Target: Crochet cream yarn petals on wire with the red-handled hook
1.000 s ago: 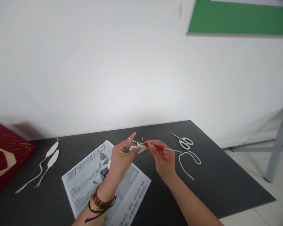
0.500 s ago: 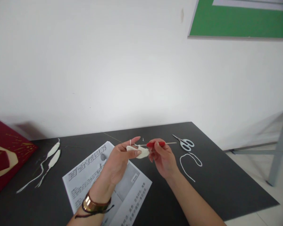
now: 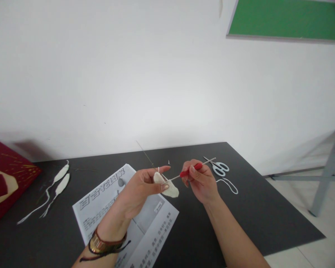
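Between its thumb and fingers, my left hand [image 3: 141,186] pinches a small white crocheted piece [image 3: 171,190]. White yarn loops over the left index finger, and a thin dark wire [image 3: 145,153] sticks up behind that hand. My right hand [image 3: 202,180] grips a crochet hook [image 3: 190,169] by its red handle. The hook's pale shaft reaches left to the crocheted piece, its tip by the left thumb; whether yarn is caught on it is too small to tell.
A printed sheet [image 3: 86,219] lies under my left arm on the black table [image 3: 251,208]. Scissors [image 3: 220,169] and a white yarn length [image 3: 231,186] are at right. Two white crocheted petals [image 3: 62,183] with yarn tails lie left, near a red box [image 3: 11,175].
The right hand and hook have moved right, away from the left hand, and the hook now slants. The crocheted piece has tilted downward at its right end. The wire now points up.
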